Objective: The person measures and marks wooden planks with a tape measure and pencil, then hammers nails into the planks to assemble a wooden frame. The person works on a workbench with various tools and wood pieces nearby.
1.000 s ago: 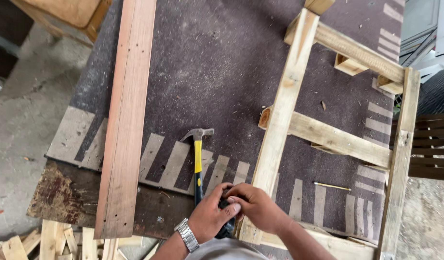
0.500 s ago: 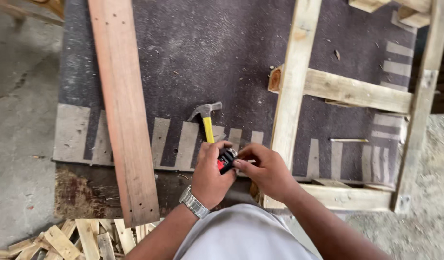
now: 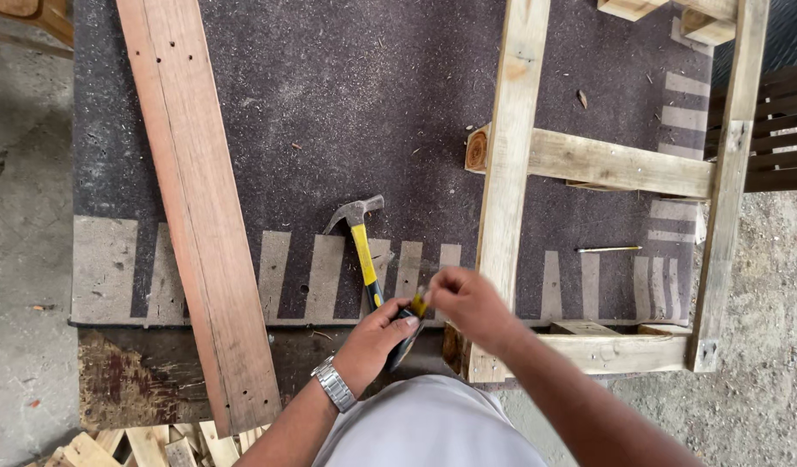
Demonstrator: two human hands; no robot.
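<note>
Tape measure (image 3: 405, 333) gripped by left hand (image 3: 374, 339); right hand (image 3: 467, 303) fingers pinching its yellow tip, beside hammer (image 3: 364, 246).

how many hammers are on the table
1: the hammer lies on the table between the plank and the frame, just above the left hand. Others may be hidden.

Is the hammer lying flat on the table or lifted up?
Lying flat. The hammer rests on the dark table, head away from the person; the left hand is at its handle end.
</note>
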